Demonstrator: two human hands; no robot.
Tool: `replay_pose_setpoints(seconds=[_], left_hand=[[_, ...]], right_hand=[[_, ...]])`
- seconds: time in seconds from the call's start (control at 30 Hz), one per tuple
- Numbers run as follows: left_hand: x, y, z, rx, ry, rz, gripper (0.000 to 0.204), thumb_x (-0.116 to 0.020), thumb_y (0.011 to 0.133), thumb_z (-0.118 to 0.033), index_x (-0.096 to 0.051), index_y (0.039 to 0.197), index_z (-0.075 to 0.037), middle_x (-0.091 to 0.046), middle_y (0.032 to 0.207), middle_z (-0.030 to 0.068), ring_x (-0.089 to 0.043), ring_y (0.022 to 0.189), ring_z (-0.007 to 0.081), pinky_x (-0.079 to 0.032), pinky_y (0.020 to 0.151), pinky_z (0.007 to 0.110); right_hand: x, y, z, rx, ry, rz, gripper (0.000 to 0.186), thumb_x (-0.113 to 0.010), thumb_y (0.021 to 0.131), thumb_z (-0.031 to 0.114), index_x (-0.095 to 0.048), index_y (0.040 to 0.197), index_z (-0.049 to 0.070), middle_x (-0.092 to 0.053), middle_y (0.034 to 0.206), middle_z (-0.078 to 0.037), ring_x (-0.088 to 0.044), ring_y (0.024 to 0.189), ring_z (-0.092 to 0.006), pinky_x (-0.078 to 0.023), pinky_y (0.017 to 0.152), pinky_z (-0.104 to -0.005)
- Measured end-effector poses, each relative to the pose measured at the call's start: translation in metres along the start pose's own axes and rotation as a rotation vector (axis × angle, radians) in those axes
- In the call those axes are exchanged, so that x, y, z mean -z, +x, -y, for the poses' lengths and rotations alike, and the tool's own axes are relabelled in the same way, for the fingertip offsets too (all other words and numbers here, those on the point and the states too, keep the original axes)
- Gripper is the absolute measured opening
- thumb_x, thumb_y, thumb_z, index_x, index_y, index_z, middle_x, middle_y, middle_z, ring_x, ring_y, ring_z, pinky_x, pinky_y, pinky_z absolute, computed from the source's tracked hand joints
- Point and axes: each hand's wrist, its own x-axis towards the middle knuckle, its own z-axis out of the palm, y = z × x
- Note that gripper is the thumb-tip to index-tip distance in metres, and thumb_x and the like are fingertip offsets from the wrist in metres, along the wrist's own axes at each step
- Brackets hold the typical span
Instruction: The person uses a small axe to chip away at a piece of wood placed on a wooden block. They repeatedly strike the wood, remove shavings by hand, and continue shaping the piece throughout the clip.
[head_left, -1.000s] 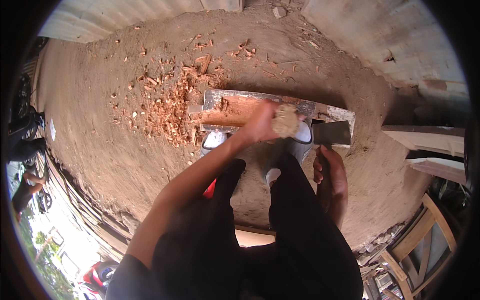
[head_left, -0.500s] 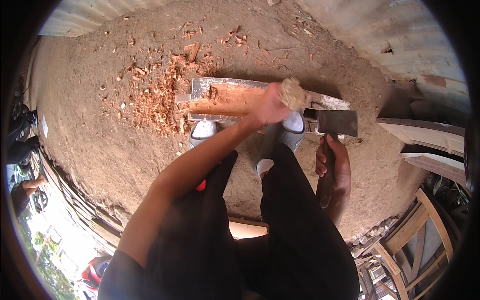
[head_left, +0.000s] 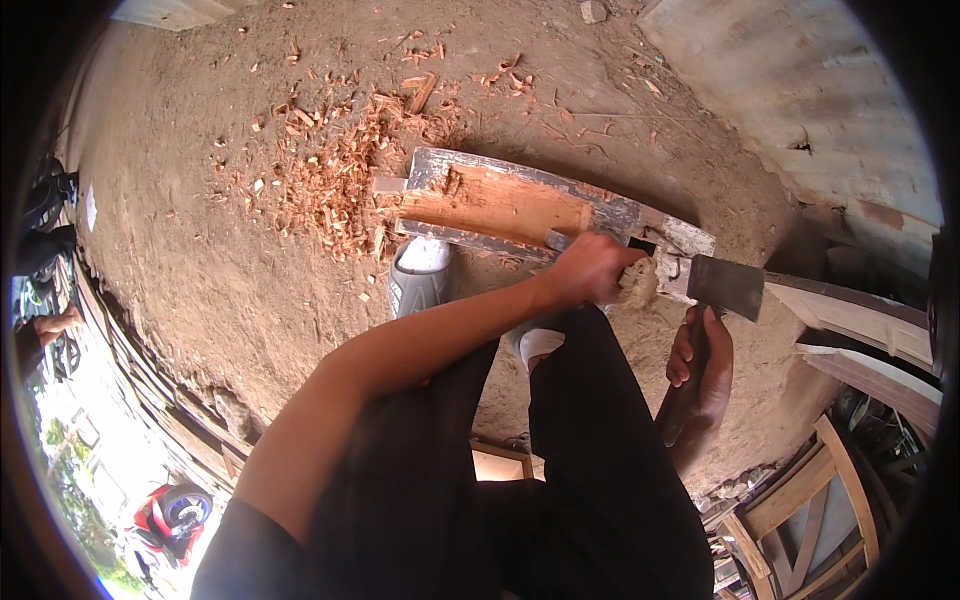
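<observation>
A hollowed wooden piece lies on the ground, with worn dark and whitish paint on its rim and freshly cut reddish wood inside. My left hand is closed round a chisel whose frayed wooden butt sticks out to the right. Its grey blade points left at the right end of the hollow; whether the tip touches is hard to tell. Just right of that butt, my right hand grips the handle of a hatchet, its broad dark metal head raised beside the wood.
Reddish wood chips are heaped on the dirt at the far left of the piece. My shoe rests against its near side. Wooden boards and a wooden frame stand at the right. Corrugated metal sheeting borders the far right.
My left hand has come down and to the right with the chisel, its blade now in view near the hollow. My right hand and the hatchet have shifted right and slightly nearer.
</observation>
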Motion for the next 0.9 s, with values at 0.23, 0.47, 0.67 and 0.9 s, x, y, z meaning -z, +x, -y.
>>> replay_pose_setpoints(seconds=[0.23, 0.47, 0.67, 0.9], left_hand=[[-0.002, 0.007, -0.002, 0.114, 0.016, -0.030, 0.047, -0.074, 0.062, -0.013, -0.074, 0.108, -0.003, -0.071, 0.079, 0.0222, -0.070, 0.079, 0.0421, -0.055, 0.071, 0.051], [-0.007, 0.008, 0.008, 0.094, -0.005, -0.132, 0.036, -0.085, 0.067, -0.027, -0.074, 0.095, -0.006, -0.069, 0.073, 0.0185, -0.068, 0.070, 0.0400, -0.054, 0.065, 0.047], [0.001, 0.014, -0.004, 0.171, -0.047, -0.090, 0.027, -0.074, 0.065, -0.010, -0.067, 0.090, -0.002, -0.069, 0.075, 0.0214, -0.069, 0.078, 0.0434, -0.053, 0.070, 0.052], [0.002, 0.022, -0.007, 0.270, -0.004, -0.091, 0.027, -0.074, 0.067, -0.010, -0.063, 0.091, -0.003, -0.068, 0.074, 0.0199, -0.069, 0.079, 0.0429, -0.053, 0.069, 0.053]], right_hand=[[-0.012, -0.010, 0.002, 0.054, -0.099, -0.038, 0.036, -0.049, 0.108, 0.043, -0.052, 0.104, 0.007, -0.041, 0.060, 0.000, -0.035, 0.038, -0.0089, -0.032, 0.035, -0.0242], [-0.021, -0.012, -0.001, 0.068, -0.104, -0.067, 0.039, -0.049, 0.108, 0.045, -0.052, 0.103, 0.007, -0.041, 0.059, 0.000, -0.035, 0.038, -0.0090, -0.031, 0.035, -0.0244], [-0.027, -0.006, -0.010, 0.078, -0.411, -0.047, 0.039, -0.053, 0.107, 0.046, -0.053, 0.101, 0.007, -0.043, 0.060, -0.001, -0.037, 0.039, -0.0092, -0.032, 0.036, -0.0242], [-0.023, 0.003, -0.007, 0.172, -0.316, -0.099, 0.036, -0.054, 0.107, 0.043, -0.054, 0.100, 0.008, -0.046, 0.061, -0.001, -0.042, 0.041, -0.0100, -0.035, 0.039, -0.0261]])
